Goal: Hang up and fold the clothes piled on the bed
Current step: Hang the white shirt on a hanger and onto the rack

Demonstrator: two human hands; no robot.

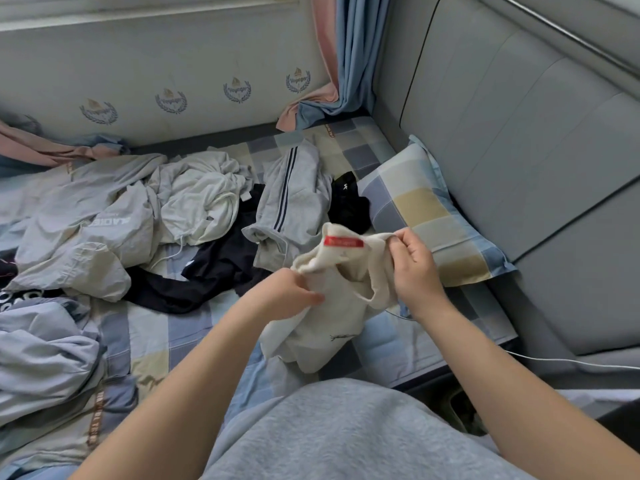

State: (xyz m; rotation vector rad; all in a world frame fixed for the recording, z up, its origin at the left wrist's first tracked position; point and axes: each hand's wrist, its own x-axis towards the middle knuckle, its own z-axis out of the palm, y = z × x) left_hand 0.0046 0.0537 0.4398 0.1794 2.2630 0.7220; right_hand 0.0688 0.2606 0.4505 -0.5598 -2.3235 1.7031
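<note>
One cream top (334,317): left hand (294,292), right hand (412,268).

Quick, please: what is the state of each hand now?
Left hand: closed, gripping the cream garment.
Right hand: closed, pinching the same garment near its red label.

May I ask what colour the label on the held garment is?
The label is red; head view.

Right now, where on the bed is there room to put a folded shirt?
Bare sheet shows between the blue quilt, the black garment and the cream top. Another patch lies beyond the striped trousers. The left is crowded.
</note>
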